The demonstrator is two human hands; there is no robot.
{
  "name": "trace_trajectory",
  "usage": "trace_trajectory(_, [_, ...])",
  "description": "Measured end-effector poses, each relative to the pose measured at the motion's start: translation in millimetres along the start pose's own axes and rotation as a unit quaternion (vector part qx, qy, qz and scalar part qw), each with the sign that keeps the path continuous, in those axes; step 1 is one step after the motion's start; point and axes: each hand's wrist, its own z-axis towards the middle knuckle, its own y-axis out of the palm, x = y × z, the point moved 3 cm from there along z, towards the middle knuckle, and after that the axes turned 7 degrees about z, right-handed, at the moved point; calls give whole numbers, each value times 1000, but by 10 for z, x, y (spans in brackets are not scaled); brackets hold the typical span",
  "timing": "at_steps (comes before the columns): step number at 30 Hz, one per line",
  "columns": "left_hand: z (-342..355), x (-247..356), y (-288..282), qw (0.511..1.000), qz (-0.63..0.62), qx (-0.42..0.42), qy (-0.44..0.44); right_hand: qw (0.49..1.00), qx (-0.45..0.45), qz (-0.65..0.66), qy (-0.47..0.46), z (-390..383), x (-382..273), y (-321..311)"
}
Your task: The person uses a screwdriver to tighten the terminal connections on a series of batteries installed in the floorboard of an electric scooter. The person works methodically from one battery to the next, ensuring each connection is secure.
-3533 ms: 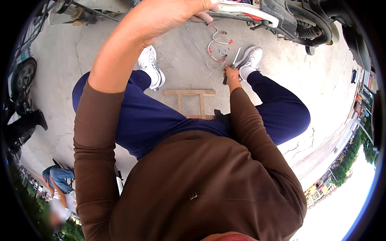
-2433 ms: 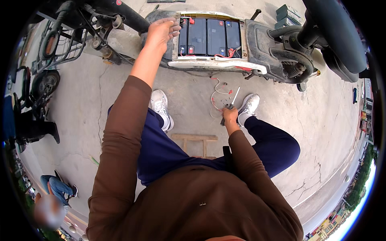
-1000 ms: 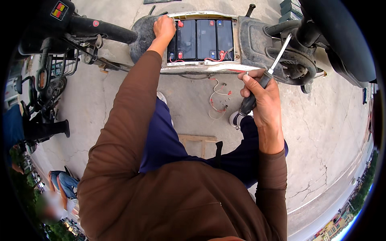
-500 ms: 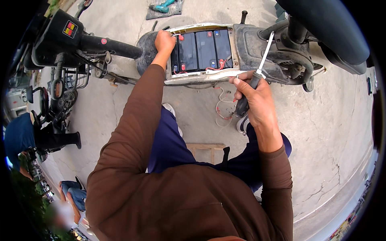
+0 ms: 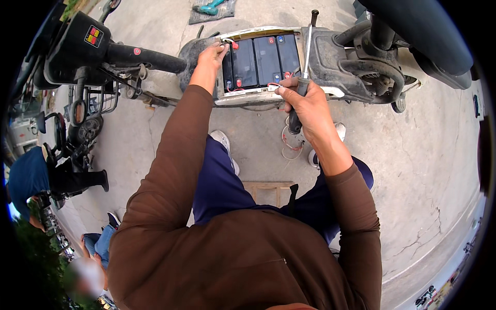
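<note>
Several black batteries (image 5: 244, 64) lie side by side in the open floor compartment of an electric scooter, with red and blue terminals. My left hand (image 5: 211, 56) is at the compartment's far left corner, its fingers curled together beside a red terminal cap (image 5: 235, 45) and a whitish wire; whatever they pinch is hidden. My right hand (image 5: 310, 103) is wrapped round a screwdriver (image 5: 295, 122) with a dark handle, its metal shaft pointing up and away. The thumb and fingertips of that hand are close to a red and white wire (image 5: 273, 84) at the compartment's near edge.
The scooter's handlebar column (image 5: 147, 59) lies left, its seat (image 5: 421, 31) right. Loose wires (image 5: 291, 150) lie on the concrete between my feet. A teal power drill (image 5: 209, 9) rests on a mat beyond. Two other people are at the left, near a parked bike.
My right hand has moved left and closer to the batteries with the screwdriver, which now stands more upright. My left hand stays at the corner, its fingers shifted slightly.
</note>
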Motion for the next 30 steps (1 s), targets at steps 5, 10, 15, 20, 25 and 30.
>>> trace_trajectory(5, [-22, -150, -112, 978, -145, 23, -145, 993, -32, -112, -11, 470, 132, 320])
trace_trajectory(10, [-185, -202, -89, 981, -112, 12, -158, 966, -40, -237, -91, 1516, 426, 453])
trace_trajectory(15, [-198, -318, -141, 989, -28, -23, -147, 955, -49, -265, -125, 2134, 775, 779])
trace_trajectory(20, [-257, -363, -88, 994, 6, -41, -103, 878, -41, -442, -179, 2275, 908, 930])
trace_trajectory(25, [-361, -362, -45, 997, 15, -1, -78, 868, -45, -465, -169, 2300, 990, 911])
trace_trajectory(30, [-404, -354, -3, 998, 5, -3, -70, 843, -45, -498, -196, 2296, 963, 958])
